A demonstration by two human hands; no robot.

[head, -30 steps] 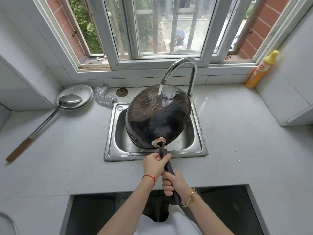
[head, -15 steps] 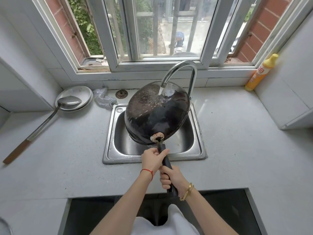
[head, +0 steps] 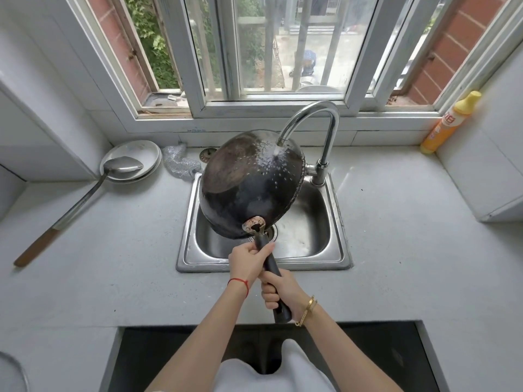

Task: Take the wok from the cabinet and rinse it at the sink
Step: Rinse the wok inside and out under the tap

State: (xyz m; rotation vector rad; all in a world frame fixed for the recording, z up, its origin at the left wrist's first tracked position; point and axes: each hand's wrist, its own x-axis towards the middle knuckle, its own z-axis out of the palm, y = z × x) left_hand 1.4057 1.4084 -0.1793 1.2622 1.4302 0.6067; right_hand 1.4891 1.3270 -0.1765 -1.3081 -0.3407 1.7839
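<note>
Your wok point(head: 249, 188) is black with a brownish patch and white water specks, over a silver sink point(head: 336, 250) in the pale grey table point(head: 410, 250). Right of the sink stands a yellow-and-orange bottle point(head: 450, 123); left of it, white plates point(head: 141, 154) hold a silver ladle point(head: 85, 199) with a brown handle.

Ladle point(head: 85, 199) across plates point(head: 133, 157), perhaps a scourer point(head: 181, 165), yellow bottle point(head: 450, 123).
</note>
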